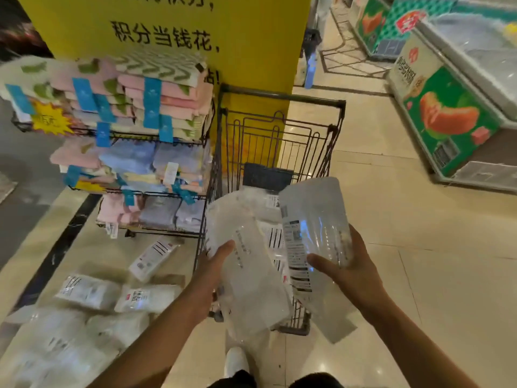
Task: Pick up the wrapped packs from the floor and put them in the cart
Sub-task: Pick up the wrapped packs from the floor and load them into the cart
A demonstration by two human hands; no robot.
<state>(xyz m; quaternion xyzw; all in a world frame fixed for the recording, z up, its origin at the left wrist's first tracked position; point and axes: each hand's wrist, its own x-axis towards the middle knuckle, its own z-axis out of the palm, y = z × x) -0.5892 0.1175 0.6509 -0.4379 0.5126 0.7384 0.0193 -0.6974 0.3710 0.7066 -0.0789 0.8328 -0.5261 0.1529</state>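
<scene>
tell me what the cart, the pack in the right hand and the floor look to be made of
Cart: thin dark metal wire, matte, going by the open grid of rods.
Pack in the right hand: clear glossy plastic wrap, with highlights and a printed label; the contents are unclear.
Floor: polished beige tile, possibly stone or ceramic, showing grout lines and reflected lights.

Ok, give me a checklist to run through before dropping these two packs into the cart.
1. Left hand grips its pack: ok.
2. Right hand grips its pack: ok.
3. Both packs are over the cart: ok, roughly above its near end.
4. Room in the cart: ok, the far part shows bare wire.
5. Packs already inside lie flat: cannot tell, mostly hidden.
6. Floor cleared: not ok, several packs lie at left.
</scene>
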